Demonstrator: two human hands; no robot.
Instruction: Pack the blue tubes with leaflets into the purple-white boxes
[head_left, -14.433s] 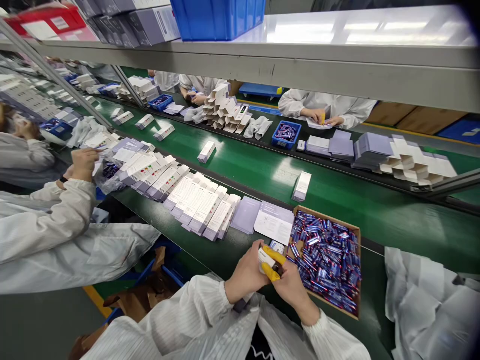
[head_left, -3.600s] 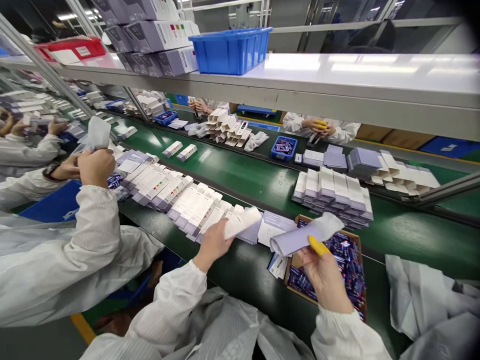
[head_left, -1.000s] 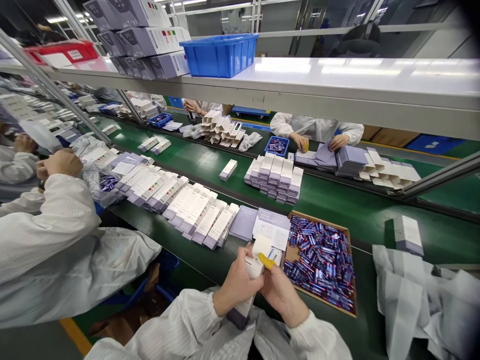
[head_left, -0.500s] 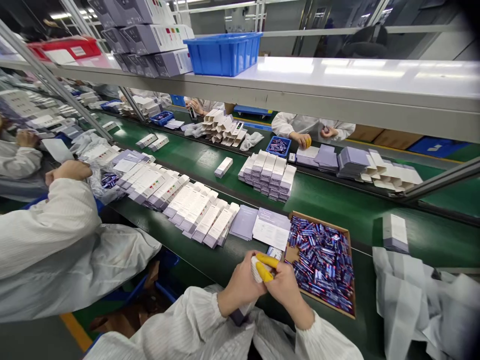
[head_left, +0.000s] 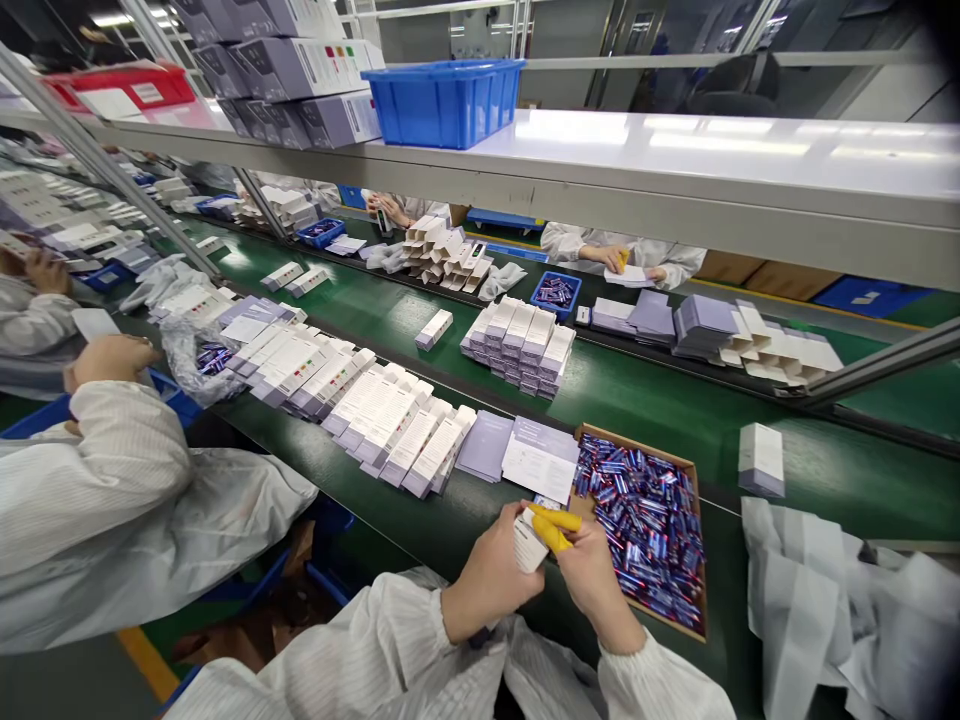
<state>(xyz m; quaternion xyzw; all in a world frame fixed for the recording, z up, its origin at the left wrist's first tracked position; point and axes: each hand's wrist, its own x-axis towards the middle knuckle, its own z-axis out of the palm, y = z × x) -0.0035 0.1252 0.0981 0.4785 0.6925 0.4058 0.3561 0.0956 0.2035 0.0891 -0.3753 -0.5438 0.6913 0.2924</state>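
Note:
My left hand (head_left: 495,570) is closed around a small white and lilac box (head_left: 529,542), its printed white end facing up. My right hand (head_left: 592,565), with yellow finger cots on its thumb and forefinger, pinches at the box's upper end; the exact grip there is partly hidden. Just right of my hands lies a shallow cardboard tray (head_left: 700,560) full of blue batteries (head_left: 645,520). Beyond my hands are lilac leaflets (head_left: 485,445) and a white printed sheet (head_left: 538,470), with a row of similar boxes (head_left: 405,435) to their left.
Stacked boxes (head_left: 517,340), a single box (head_left: 433,329) and another box (head_left: 761,460) stand on the green belt (head_left: 660,380). White plastic bags (head_left: 795,600) hang at the right. A shelf with a blue bin (head_left: 446,105) crosses above. A co-worker's sleeve (head_left: 112,440) is at left.
My right hand has moved slightly right, and more of the box's white end shows. Boxes on the belt have shifted left. The co-worker opposite now holds a white sheet.

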